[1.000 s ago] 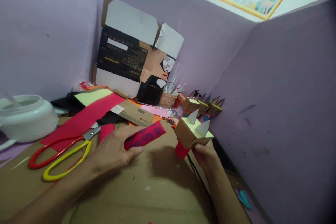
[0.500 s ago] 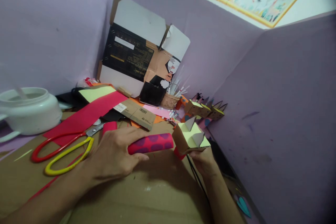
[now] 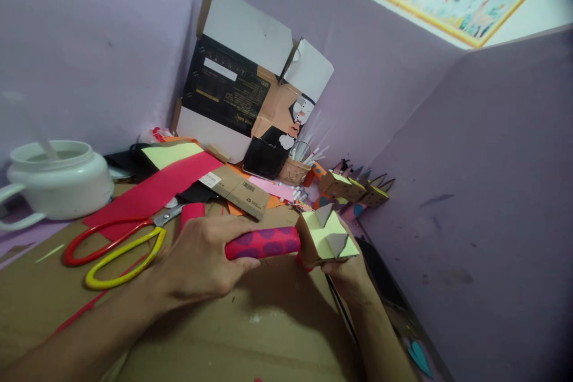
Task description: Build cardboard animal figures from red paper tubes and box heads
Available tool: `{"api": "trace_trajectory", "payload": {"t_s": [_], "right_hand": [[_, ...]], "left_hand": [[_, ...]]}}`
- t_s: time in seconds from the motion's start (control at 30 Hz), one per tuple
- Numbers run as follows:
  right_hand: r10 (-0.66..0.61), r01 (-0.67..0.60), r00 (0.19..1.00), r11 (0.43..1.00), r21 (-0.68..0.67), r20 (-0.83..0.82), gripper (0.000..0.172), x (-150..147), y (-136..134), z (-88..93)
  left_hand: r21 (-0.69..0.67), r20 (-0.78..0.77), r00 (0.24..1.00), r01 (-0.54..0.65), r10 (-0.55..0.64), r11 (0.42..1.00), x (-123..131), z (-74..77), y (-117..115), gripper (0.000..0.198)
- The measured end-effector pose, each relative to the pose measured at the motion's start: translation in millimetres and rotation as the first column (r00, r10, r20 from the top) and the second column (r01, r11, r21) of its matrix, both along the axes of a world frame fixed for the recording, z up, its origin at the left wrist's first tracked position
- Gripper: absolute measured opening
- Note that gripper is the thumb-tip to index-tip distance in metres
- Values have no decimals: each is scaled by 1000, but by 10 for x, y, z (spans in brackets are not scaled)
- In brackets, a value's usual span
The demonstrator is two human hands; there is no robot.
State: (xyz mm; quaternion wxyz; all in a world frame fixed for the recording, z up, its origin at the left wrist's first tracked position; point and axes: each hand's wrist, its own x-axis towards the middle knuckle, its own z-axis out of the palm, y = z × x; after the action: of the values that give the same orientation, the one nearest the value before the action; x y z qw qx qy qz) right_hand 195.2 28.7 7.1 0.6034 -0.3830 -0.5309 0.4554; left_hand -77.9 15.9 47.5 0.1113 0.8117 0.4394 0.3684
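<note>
My left hand (image 3: pixel 203 259) is wrapped round a red paper tube with purple spots (image 3: pixel 264 242), held level just above the cardboard work surface (image 3: pixel 250 334). The tube's right end meets a small cardboard box head (image 3: pixel 324 239) with a pale yellow top and two grey paper ears. My right hand (image 3: pixel 347 274) grips that box from below, its fingers mostly hidden under it. A bit of red shows under the box.
Red and yellow handled scissors (image 3: pixel 116 245) lie left of my left hand. A white pot (image 3: pixel 58 179) stands at far left. Red paper sheets (image 3: pixel 156 191), a flattened carton (image 3: pixel 250 89), a small basket of pens (image 3: pixel 295 170) and several finished box figures (image 3: pixel 358 188) line the purple walls.
The spotted tube has swung from tilted to level and its end has come up against the box head. The box has dropped lower and moved a little left.
</note>
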Motion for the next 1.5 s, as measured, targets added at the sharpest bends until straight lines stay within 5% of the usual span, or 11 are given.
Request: {"api": "trace_trajectory", "payload": {"t_s": [0.47, 0.8, 0.93, 1.03, 1.17, 1.5], "right_hand": [[27, -28, 999, 999, 22, 42, 102, -63, -17, 32], [37, -37, 998, 999, 1, 50, 105, -62, -28, 18], [36, -37, 994, 999, 1, 104, 91, -94, -46, 31], [34, -32, 991, 999, -22, 130, 63, -101, -47, 37], [37, -34, 995, 999, -28, 95, 33, -84, -20, 53], [37, -40, 998, 997, -61, -57, 38, -57, 2, 135]], "left_hand": [[64, -4, 1000, 18, -18, 998, 7, 0, -25, 39], [-20, 0, 998, 58, -58, 998, 2, 46, -34, 41], [-63, -4, 998, 69, -69, 996, 6, 19, -21, 41], [-94, 19, 999, 34, -32, 995, 34, 22, 27, 36], [-178, -9, 999, 29, -31, 984, 113, 154, 174, 33], [-296, -92, 985, 113, -146, 949, 414, 586, 498, 34]]}}
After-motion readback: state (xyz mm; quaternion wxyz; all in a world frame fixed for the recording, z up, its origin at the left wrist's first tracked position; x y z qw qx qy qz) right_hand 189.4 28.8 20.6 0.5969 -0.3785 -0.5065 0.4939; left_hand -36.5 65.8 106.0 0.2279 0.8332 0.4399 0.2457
